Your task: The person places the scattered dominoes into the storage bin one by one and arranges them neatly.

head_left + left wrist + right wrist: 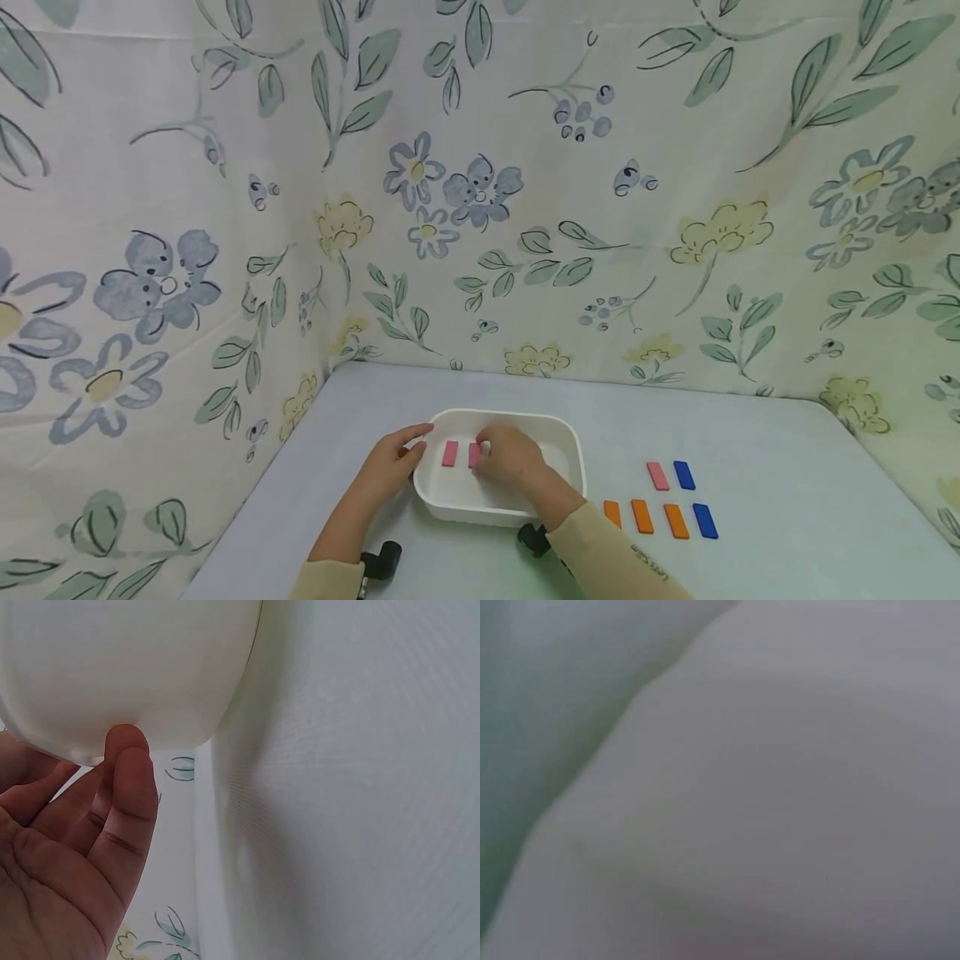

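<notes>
A white plastic tray (517, 510) stands on the table. My left hand (388, 462) holds its left end, with bent fingertips (129, 742) against the outer wall in the left wrist view. Inside the tray, my right hand (513, 458) pinches a small pink block (474, 455) between thumb and fingers. Left of it a second pink block (449, 453) lies on the tray floor. The right wrist view is blurred and shows mostly the tray wall (780, 765); neither the right hand nor a block can be made out there.
Right of the tray lie a pink block (657, 476), two blue blocks (684, 475) and three orange blocks (642, 517), the leftmost close to the right sleeve (600, 550). A floral cloth (480, 200) hangs behind and left of the pale table (787, 467).
</notes>
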### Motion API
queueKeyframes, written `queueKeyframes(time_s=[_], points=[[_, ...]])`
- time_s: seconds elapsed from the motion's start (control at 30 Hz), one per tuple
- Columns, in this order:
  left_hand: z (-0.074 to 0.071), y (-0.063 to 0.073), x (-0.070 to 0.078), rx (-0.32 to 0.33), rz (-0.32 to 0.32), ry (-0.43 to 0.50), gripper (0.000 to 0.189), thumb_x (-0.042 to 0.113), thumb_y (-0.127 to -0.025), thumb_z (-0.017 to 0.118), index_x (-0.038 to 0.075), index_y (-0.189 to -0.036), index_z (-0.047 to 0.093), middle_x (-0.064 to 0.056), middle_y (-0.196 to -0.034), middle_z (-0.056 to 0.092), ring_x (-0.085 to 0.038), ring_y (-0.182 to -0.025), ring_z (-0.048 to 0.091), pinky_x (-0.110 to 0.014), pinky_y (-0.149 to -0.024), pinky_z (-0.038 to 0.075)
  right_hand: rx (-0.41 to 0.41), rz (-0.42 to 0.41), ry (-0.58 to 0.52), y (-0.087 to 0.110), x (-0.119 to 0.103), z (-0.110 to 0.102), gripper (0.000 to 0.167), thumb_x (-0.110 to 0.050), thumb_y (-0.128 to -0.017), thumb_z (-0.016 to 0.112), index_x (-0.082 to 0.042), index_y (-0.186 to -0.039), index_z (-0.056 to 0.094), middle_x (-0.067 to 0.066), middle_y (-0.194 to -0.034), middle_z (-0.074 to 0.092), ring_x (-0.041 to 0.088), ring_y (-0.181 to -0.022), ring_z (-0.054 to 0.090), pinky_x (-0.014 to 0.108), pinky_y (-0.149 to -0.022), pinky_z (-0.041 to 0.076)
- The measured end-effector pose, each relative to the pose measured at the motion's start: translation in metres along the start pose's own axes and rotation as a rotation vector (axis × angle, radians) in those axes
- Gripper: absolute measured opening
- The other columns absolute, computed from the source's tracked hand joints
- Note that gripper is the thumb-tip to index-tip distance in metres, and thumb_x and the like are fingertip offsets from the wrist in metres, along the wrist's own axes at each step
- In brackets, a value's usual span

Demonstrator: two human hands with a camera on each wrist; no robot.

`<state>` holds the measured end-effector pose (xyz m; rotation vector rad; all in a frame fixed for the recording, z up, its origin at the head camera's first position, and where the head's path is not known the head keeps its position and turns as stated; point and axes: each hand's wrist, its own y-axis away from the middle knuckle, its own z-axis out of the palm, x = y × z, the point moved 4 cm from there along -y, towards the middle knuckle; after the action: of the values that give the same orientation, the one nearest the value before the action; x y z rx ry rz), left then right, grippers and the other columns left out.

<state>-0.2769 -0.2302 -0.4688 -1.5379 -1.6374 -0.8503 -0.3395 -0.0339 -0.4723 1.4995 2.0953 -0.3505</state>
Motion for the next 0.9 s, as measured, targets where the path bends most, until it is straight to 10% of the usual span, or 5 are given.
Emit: queueKeyframes(time_s=[0.63,0.9], points=[[0.003,0.001,-0.002,0.014,-0.001,0.012,0.040,0.013,-0.101,0.060,0.014,-0.141,0.059,-0.015,-0.133,0.058,-0.021,-0.073,0.058,-0.037,-0.068,0.055,0.030,-0.304,-0.075,0.066,0.022,-0.066,0.031,-0.030,-0.091,0.075,-0.016,-0.118,0.071,-0.009,-0.076,0.055,0.009,-0.066,0.050,0.027,-0.058,0.044],[0.001,0.000,-0.003,-0.001,0.011,0.031,0.039,0.012,-0.101,0.059,0.013,-0.141,0.059,-0.014,-0.126,0.062,-0.019,-0.071,0.058,-0.038,-0.066,0.054,0.065,-0.223,-0.146,0.082,0.053,-0.079,0.028,-0.029,-0.091,0.076,-0.021,-0.116,0.071,-0.006,-0.077,0.055,0.014,-0.068,0.051,0.025,-0.053,0.041]])
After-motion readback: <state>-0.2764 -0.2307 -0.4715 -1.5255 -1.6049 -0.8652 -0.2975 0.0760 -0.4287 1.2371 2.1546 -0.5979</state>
